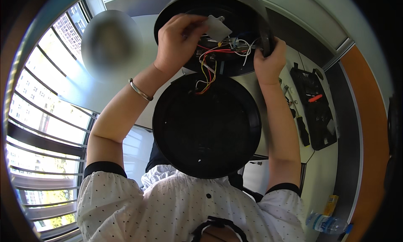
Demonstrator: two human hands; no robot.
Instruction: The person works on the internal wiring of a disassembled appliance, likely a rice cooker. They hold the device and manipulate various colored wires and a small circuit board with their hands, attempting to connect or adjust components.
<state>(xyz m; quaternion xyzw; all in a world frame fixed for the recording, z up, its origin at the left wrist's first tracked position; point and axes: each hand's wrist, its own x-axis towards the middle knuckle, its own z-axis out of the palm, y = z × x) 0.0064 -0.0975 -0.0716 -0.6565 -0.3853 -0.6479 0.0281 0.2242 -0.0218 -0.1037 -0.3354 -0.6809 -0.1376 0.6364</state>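
A dark round appliance housing (226,13) is tilted up at the top, with red, white and yellow wires (228,49) inside. My left hand (174,42) is at its opening, fingers pinched at a small grey square piece (219,28). My right hand (268,61) grips the housing's right rim. A round black pan-like base (208,128) lies below, between my forearms, with wires running from it up into the housing.
An open black tool case (317,118) lies right, beside screwdrivers (302,130). A plastic bottle (327,223) and a yellow box (331,204) are at lower right. A blurred object (111,44) is upper left, by a window with horizontal bars (44,145).
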